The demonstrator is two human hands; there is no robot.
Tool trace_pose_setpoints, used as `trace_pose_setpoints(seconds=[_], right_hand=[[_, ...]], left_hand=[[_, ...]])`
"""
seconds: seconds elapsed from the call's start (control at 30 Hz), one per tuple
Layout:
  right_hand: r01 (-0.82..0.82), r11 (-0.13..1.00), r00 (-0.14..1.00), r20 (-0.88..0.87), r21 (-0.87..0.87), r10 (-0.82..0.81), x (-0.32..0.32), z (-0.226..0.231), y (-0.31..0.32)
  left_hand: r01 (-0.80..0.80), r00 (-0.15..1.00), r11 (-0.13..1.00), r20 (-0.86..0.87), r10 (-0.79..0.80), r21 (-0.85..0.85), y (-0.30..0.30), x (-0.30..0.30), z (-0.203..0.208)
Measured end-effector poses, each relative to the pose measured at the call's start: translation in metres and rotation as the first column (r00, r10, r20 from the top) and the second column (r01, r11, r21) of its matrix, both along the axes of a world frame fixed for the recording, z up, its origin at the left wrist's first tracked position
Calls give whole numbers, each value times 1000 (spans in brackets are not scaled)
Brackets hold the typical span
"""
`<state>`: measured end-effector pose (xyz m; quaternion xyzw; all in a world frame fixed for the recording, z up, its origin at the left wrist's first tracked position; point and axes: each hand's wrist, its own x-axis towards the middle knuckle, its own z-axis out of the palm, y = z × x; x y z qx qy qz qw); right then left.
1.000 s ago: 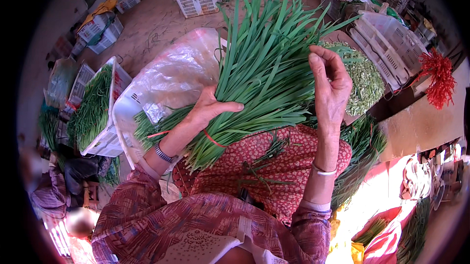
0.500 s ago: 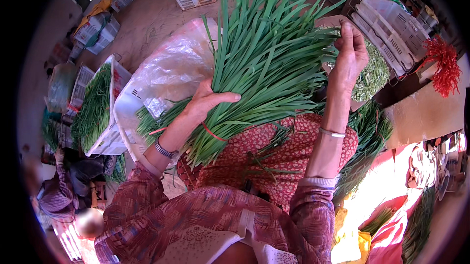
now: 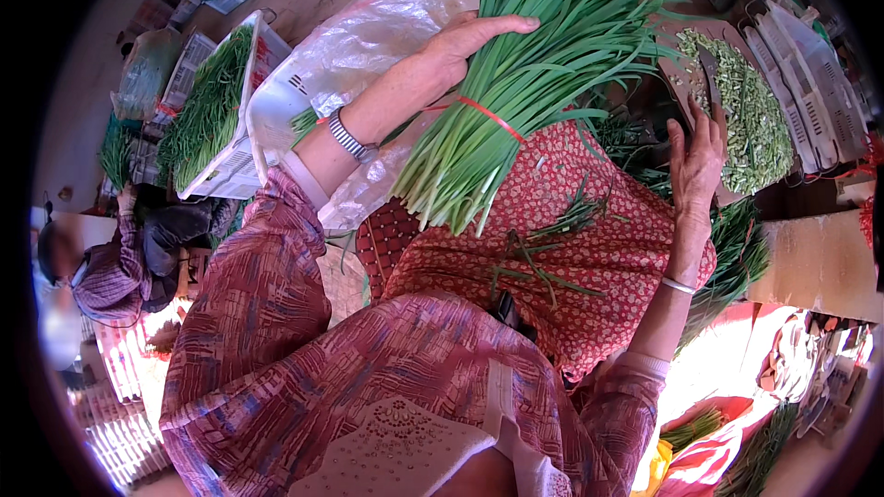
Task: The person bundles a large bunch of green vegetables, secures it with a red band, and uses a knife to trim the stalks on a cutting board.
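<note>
A thick bunch of garlic chives point(image 3: 543, 55) tilts over my lap, its pale cut ends toward me and its green leaves pointing away. A red tie point(image 3: 493, 119) circles it near the cut ends. My left hand point(image 3: 465, 36) is closed around the bunch above the tie, thumb lying across the leaves. To the right, my right hand point(image 3: 697, 158) holds nothing, with thumb and fingers apart. Its fingertips are by the near end of a knife point(image 3: 710, 76), which lies on a heap of chopped green stems point(image 3: 750, 115). Whether they touch it I cannot tell.
Left of the bunch stands a white crate point(image 3: 262, 124) lined with clear plastic point(image 3: 368, 27); another crate holds loose chives point(image 3: 214, 105). White crates point(image 3: 796, 73) are stacked at right, beside a cardboard box point(image 3: 820, 262). A co-worker point(image 3: 115, 276) sits at far left.
The tied bunch has moved up and right in view with my left hand. My right hand has left the leaf tips, opened, and come down beside the knife. The view has shifted too.
</note>
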<state>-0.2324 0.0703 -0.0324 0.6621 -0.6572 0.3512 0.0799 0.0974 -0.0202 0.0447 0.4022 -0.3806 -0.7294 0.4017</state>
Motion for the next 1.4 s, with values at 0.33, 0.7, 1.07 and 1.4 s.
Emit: trace_pose_setpoints(seconds=[0.33,0.7,1.07,1.4], right_hand=[[-450,888,877,-236,-99,418,106,74,21],[-195,927,966,102,-321,239,115,152,-3],[-311,875,533,693,-372,485,140,177,-2],[-458,806,462,675,-374,575,184,203,18]], left_hand=[[259,958,684,95,-269,-682,0,-12,11],[537,841,786,265,-471,-305,-10,34,57],[-96,934,237,-5,357,-967,68,-9,116],[148,967,538,234,96,-830,43,10,143]])
